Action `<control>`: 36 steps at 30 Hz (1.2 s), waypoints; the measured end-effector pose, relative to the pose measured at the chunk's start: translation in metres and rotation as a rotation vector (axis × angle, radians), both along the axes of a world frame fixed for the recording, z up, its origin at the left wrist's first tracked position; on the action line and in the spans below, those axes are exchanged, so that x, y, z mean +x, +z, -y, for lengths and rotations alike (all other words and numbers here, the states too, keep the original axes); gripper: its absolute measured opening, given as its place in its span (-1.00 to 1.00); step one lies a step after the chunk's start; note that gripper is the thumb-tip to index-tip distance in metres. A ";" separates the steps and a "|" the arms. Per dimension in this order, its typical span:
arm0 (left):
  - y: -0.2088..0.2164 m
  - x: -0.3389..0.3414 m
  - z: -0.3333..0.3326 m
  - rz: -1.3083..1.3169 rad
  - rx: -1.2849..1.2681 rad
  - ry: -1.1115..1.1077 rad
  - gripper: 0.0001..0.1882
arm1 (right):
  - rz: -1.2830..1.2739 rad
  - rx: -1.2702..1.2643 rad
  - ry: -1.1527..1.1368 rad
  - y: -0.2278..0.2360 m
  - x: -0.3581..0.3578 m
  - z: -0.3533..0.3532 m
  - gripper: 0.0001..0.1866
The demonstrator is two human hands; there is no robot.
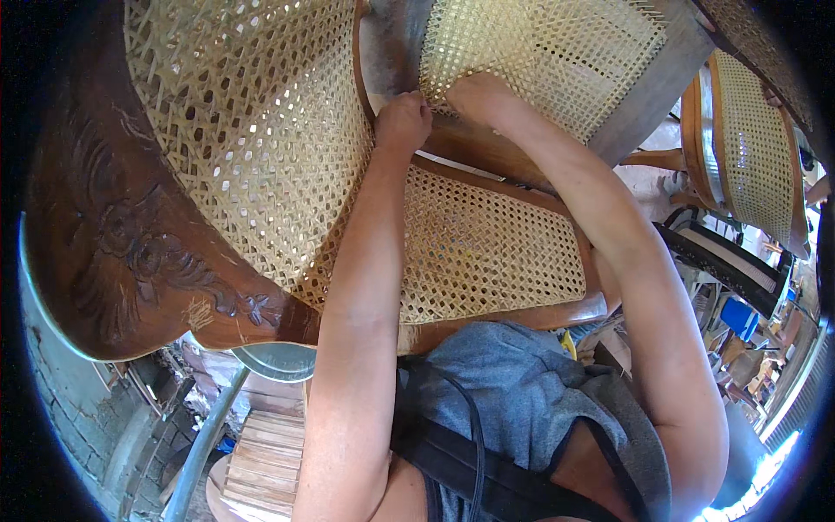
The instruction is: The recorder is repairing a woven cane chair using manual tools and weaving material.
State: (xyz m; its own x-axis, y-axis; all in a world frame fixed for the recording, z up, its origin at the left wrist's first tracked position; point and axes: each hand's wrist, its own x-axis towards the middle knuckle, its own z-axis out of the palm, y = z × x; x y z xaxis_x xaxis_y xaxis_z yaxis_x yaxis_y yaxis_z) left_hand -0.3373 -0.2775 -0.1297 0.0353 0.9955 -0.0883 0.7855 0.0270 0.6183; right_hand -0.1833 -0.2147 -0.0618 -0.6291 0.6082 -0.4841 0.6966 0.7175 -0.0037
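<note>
My left hand is closed in a pinch at the lower left corner of a loose-edged woven cane sheet. Close beside it, my right hand is bent with its fingers curled in against that sheet's lower edge. Whatever the fingertips grip is too small to make out. The sheet lies over a flat, greyish-brown wooden board. Below my hands is a chair seat of woven cane in a brown wooden frame. To the left rises a large cane backrest with a carved dark wood border.
Another cane-panelled wooden chair stands at the far right, near a black-framed piece. A blue object lies among clutter there. At lower left are a slatted wooden piece, a round metal lid-like disc and a bluish metal tube.
</note>
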 end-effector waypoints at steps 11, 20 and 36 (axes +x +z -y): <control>-0.005 -0.001 -0.002 0.048 -0.029 0.029 -0.82 | -0.146 0.024 -0.190 -0.004 -0.008 0.021 -0.78; -0.015 -0.002 -0.004 0.036 0.011 -0.069 -0.84 | -0.003 -0.116 -0.044 0.011 -0.001 0.000 -0.80; -0.010 0.002 -0.005 0.074 -0.005 0.009 -0.84 | 0.046 -0.064 -0.094 0.010 -0.005 0.015 -0.78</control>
State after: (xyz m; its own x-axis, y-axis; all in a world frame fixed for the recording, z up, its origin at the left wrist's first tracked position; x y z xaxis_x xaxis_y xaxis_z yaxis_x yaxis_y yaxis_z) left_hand -0.3358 -0.2723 -0.1397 0.0326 0.9954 -0.0905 0.7376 0.0371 0.6742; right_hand -0.1879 -0.2299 -0.0522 -0.5469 0.6305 -0.5508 0.7615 0.6480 -0.0144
